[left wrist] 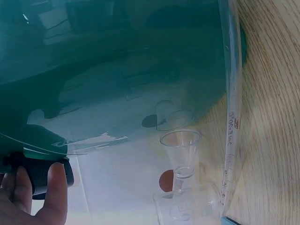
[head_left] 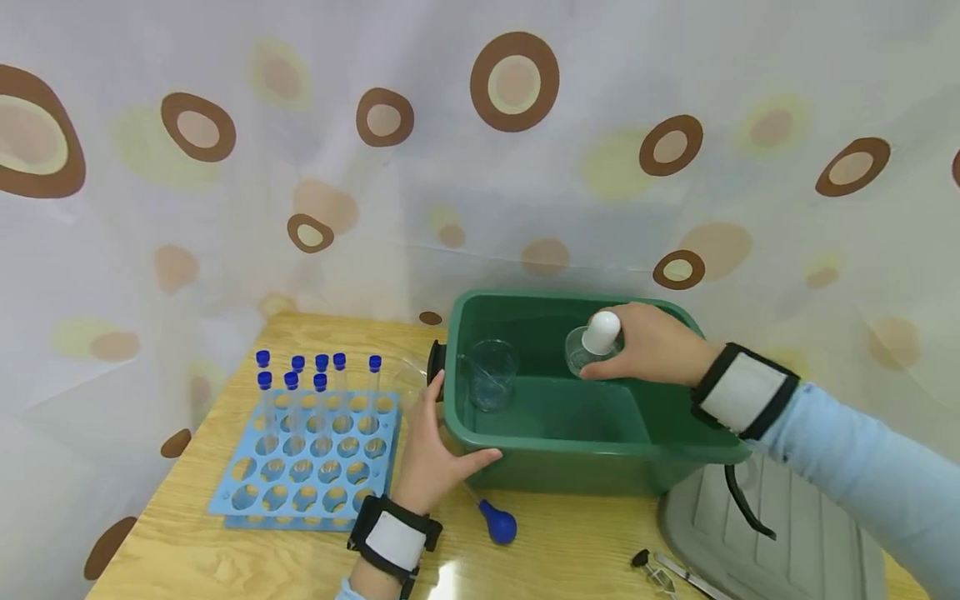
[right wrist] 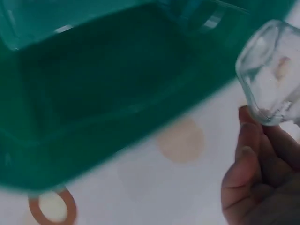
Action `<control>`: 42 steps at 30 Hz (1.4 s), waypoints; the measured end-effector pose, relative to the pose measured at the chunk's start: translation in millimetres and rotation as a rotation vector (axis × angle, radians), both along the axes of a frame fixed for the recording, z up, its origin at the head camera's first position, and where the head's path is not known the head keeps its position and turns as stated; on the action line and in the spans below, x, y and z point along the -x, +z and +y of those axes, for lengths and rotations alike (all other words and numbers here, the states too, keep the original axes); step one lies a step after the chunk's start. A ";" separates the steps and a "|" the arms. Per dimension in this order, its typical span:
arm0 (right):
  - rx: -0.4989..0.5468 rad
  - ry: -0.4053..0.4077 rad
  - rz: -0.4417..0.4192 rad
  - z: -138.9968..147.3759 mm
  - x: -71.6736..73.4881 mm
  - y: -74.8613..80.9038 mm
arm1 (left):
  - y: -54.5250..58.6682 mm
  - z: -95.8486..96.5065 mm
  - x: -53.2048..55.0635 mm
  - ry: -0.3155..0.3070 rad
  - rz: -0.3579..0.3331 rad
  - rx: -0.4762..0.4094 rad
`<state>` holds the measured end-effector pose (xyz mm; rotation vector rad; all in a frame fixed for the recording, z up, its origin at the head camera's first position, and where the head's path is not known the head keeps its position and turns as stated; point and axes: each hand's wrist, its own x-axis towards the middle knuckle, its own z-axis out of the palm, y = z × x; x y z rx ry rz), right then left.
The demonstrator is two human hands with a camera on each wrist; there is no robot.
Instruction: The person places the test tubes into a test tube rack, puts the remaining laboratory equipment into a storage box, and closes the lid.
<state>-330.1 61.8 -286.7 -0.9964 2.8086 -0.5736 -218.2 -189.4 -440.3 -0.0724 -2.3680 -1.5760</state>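
My right hand (head_left: 637, 343) holds a glass alcohol lamp (head_left: 579, 352) with a white cap over the right half of a green bin (head_left: 570, 446). In the right wrist view the lamp's clear, faceted body (right wrist: 267, 70) shows beside my fingers, above the bin's rim. My left hand (head_left: 433, 454) lies against the bin's left end, fingers straight along it by the black handle (head_left: 437, 371), thumb at the front rim. The left wrist view also shows fingers touching the handle (left wrist: 49, 176). Inside the bin, at the left, stands a clear beaker (head_left: 492, 379).
A blue rack (head_left: 232, 496) with several blue-capped test tubes (head_left: 321, 408) stands left. A blue-bulbed dropper (head_left: 498, 523) lies in front of the bin. Clear cups (left wrist: 182, 152) and a graduated tube (left wrist: 231, 126) lie beside it. A grey lid (head_left: 795, 517) and metal tools (head_left: 663, 575) are at right.
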 end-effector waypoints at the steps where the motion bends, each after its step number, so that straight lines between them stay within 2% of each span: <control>1: -0.002 0.002 -0.008 -3.4 8.3 -7.7 | -0.3 0.7 -1.5 0.002 0.000 -0.005; 4: -0.013 -0.001 -0.034 -10.3 28.3 -31.7 | -2.4 4.2 -5.4 0.013 -0.004 -0.013; 8: -0.030 0.001 -0.050 -12.4 44.9 -59.4 | -4.6 11.1 -9.2 0.014 -0.002 -0.022; 13: -0.045 0.020 -0.071 -7.1 56.4 -99.3 | -4.0 17.8 -18.0 -0.007 -0.016 -0.047; 16: -0.065 0.024 -0.068 -3.5 58.1 -122.2 | -2.5 19.5 -24.5 -0.021 -0.022 -0.051; 19: -0.075 0.025 -0.061 -2.8 56.7 -137.0 | 0.0 20.1 -30.2 -0.027 -0.003 -0.039; 26: -0.068 0.049 -0.043 -12.6 50.0 -148.0 | 4.8 18.8 -41.5 -0.022 0.047 0.006; 32: -0.065 0.056 -0.026 -14.1 37.9 -155.0 | 9.1 20.1 -49.1 -0.029 0.034 0.008; 38: -0.042 0.043 -0.066 -9.9 30.3 -160.2 | 12.6 24.6 -55.9 -0.030 0.045 0.012; 42: -0.086 0.037 -0.110 -1.5 30.0 -158.6 | 11.9 30.6 -56.4 -0.044 0.053 0.003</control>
